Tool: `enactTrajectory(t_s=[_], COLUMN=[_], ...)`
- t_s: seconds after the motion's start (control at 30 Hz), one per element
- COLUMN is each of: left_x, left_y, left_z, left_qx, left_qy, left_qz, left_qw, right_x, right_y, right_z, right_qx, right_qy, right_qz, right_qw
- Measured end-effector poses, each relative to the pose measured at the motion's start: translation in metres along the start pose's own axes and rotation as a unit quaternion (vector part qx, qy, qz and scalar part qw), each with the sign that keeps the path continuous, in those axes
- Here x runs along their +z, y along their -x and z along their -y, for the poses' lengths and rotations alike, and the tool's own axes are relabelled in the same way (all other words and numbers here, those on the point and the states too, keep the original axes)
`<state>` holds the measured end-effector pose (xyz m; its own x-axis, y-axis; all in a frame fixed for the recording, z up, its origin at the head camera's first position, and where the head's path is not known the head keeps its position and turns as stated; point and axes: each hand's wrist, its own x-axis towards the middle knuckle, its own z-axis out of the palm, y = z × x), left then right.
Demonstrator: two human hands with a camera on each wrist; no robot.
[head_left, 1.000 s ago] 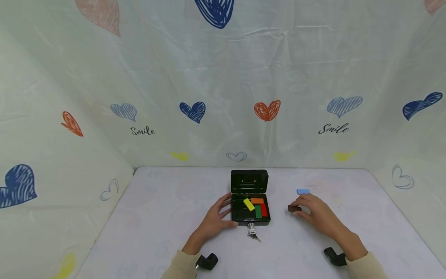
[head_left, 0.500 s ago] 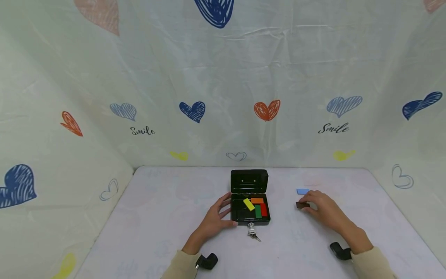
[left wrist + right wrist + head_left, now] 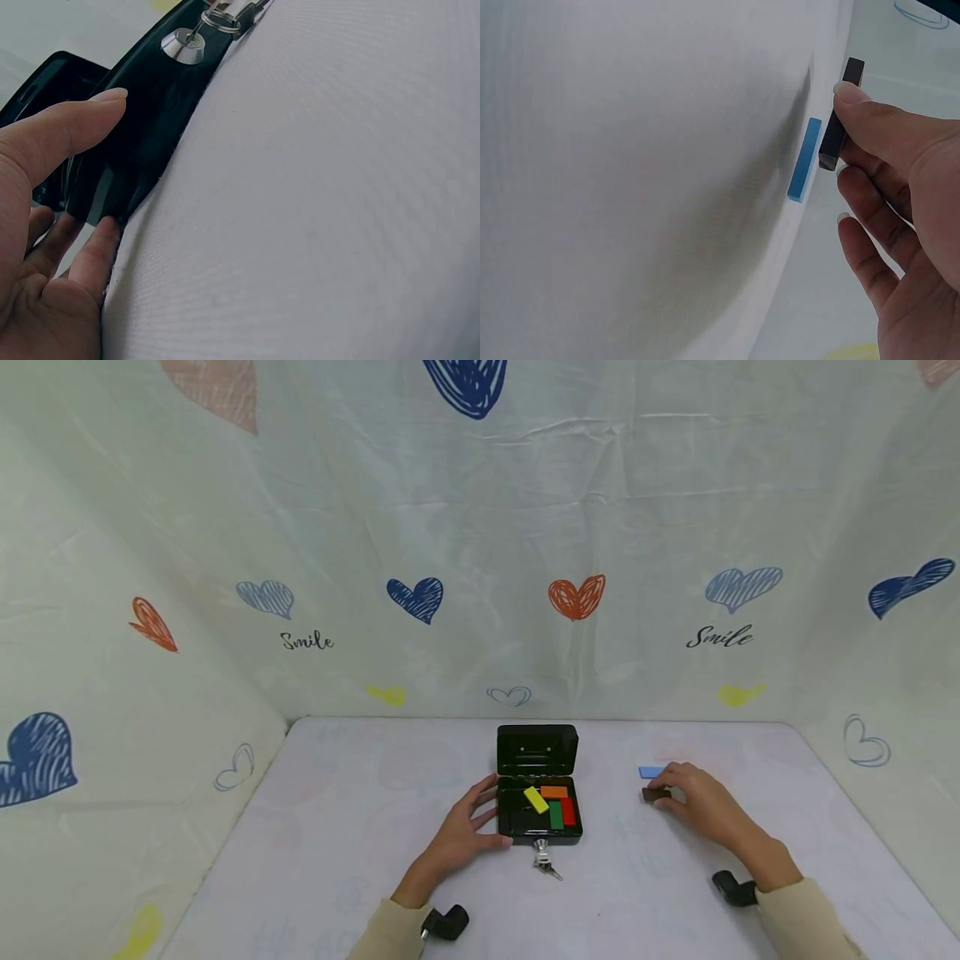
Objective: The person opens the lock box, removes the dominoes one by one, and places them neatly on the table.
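Presently, the right hand (image 3: pixel 699 802) is pinching the dark block (image 3: pixel 834 141) with its thumb, and a finger is seemingly pressing from behind; the other fingers are hanging half-bent, apart from it. The block is staying just beside the blue block (image 3: pixel 805 160), on the person's side of it, not touching, and it seems to be hanging above the table (image 3: pixel 360 818). I am judging it as light, stiff and hardly fragile; its smooth faces may be slipping a little, so pinching across the narrow sides near the middle is suiting it well, both ends projecting. The left hand (image 3: pixel 461 833) is resting with loose fingers along the left wall of the box (image 3: pixel 517 820), its thumb touching the front corner, clenching nothing. For edges, the raised rim is surrounding the inside, the lid (image 3: pixel 536 747) is standing up behind, and keys (image 3: pixel 551 870) are jutting from the front. Inside, black floor is showing at front left, while yellow (image 3: pixel 536 800), orange (image 3: pixel 553 792), red (image 3: pixel 568 812) and green (image 3: pixel 556 815) blocks are occupying the rest, the yellow lying slantwise. White surface is stretching between box and right hand.
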<state>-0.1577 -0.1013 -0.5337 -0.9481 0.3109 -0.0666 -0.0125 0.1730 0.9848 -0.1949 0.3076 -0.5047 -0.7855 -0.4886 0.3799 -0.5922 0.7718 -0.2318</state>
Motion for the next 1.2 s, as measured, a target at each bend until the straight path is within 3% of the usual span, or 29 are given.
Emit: enactTrajectory(t_s=[0.43, 1.2], left_x=[-0.002, -0.002], left_y=[-0.003, -0.003], left_z=[0.004, 0.005], left_qx=[0.003, 0.0], left_qy=[0.009, 0.01], left_qz=[0.0, -0.001], left_qw=[1.0, 0.9999], right_x=[-0.003, 0.002], right_y=[-0.003, -0.007], right_z=[-0.005, -0.011], right_qx=[0.026, 0.029], right_qy=[-0.004, 0.012], right_qz=[0.024, 0.035], right_qw=[0.9994, 0.9989])
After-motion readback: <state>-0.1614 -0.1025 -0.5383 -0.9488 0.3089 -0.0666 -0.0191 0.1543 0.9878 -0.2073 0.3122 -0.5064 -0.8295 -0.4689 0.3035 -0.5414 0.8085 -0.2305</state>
